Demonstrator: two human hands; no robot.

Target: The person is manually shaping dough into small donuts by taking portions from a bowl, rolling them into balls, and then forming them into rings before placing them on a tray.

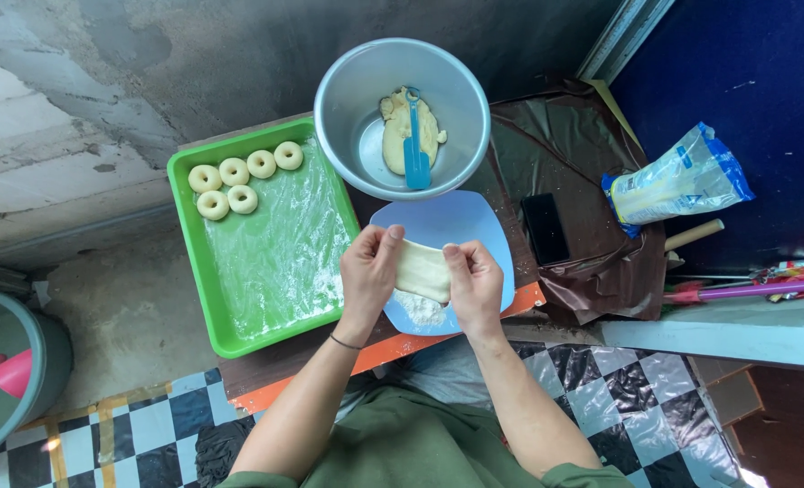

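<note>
A round metal bowl stands just beyond both hands; it holds a lump of pale dough with a blue spatula lying on it. To the outside of the left hand sits a green tray, lined with floured plastic film and carrying six ring-shaped dough pieces grouped at its far corner. Under the hands lies a pale blue cutting board on the desk, with a small heap of flour on it just below the hands. A flattened strip of dough stretches between the two hands, above the board. The left hand pinches one end with thumb and curled fingers; the right hand grips the other end the same way, both closed on the strip. Beyond the right hand's outer side lie a black phone and, farther off, a plastic flour bag.
</note>
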